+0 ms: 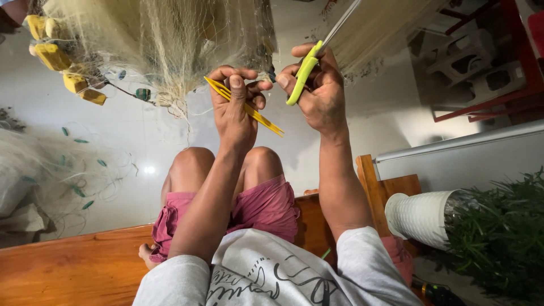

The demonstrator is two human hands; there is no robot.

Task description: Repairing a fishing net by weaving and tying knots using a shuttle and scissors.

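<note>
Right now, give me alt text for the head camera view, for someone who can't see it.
Seated on a wooden bench, a person works a pale fishing net: left hand holds a yellow netting needle, right hand a green-handled tool. Yellow floats hang at left.

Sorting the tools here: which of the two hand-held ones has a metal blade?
The lime-green tool in the right hand; the left hand holds an all-yellow netting needle.

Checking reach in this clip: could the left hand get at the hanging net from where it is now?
Probably yes. The left hand, holding a yellow netting needle, is raised right below the pale fishing net, and nothing shows between them. The right hand holds a green-handled tool off to the side.
</note>
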